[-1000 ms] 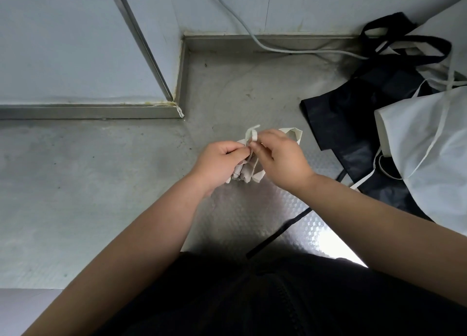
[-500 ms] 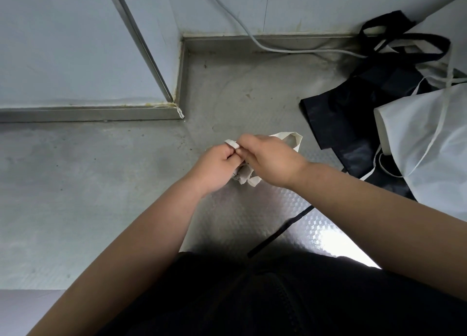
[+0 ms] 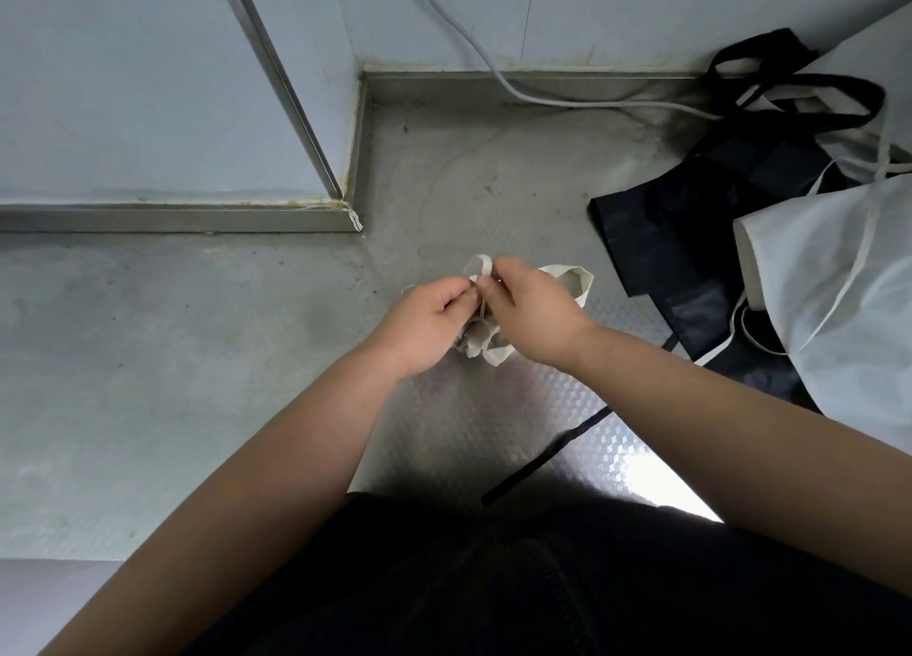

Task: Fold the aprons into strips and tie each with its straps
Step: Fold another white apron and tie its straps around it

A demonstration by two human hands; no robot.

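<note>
Currently, near the middle of the bench [image 3: 197, 359], the left hand [image 3: 428, 324] and the right hand [image 3: 535, 316] are each pinching a strap [image 3: 480, 264] above the folded cream apron [image 3: 477, 343], apparently to cinch its knot, while unfolded aprons [image 3: 691, 241] are waiting at the right edge.

This looks like a back-room work area of the commercial-kitchen sort. I work at a dull stainless-steel table [image 3: 197, 359] with an embossed patch, shut in by pale wall panels [image 3: 123, 88] edged with metal trim [image 3: 172, 218]. A grey cable [image 3: 461, 28] trails down the wall, and black aprons [image 3: 666, 241] and white aprons [image 3: 839, 285] lie heaped at my right.
</note>
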